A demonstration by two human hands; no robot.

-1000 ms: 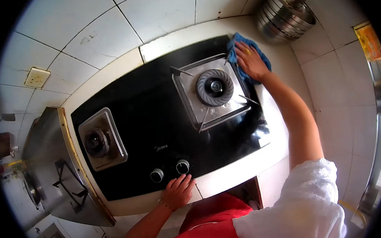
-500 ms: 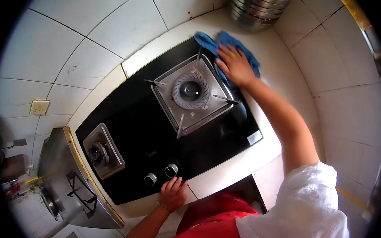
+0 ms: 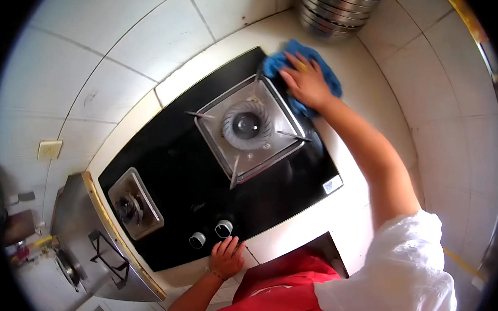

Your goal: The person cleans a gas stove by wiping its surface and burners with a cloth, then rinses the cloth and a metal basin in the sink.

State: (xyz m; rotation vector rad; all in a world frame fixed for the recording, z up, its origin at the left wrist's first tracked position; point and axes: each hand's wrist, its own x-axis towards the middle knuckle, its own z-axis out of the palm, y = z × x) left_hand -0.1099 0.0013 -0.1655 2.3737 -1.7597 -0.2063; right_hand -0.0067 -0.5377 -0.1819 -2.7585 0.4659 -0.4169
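A blue cloth (image 3: pixel 324 72) lies bunched over the far right corner of the black glass gas stove (image 3: pixel 173 165) and onto the pale counter. My right hand (image 3: pixel 308 83), with a ring on one finger, presses down on the cloth and holds it. Close by is the large burner (image 3: pixel 247 125) on its square metal tray, with pot-support prongs around it. My left hand (image 3: pixel 227 258) lies flat at the stove's front edge, fingers stretched out. Just beyond its fingertips are two control knobs, the right one (image 3: pixel 224 229) nearer than the left one (image 3: pixel 197 240).
Stacked metal bowls (image 3: pixel 340 10) stand in the back right corner. A smaller burner (image 3: pixel 129 209) is at the stove's left. Further left, a metal surface (image 3: pixel 75 221) carries a black pot stand (image 3: pixel 109 258). Tiled walls (image 3: pixel 152 36) close off the back and right.
The cloth's left end has drawn in from the stove's back edge and is more bunched under my right hand. My left hand stays in place. The view has shifted slightly.
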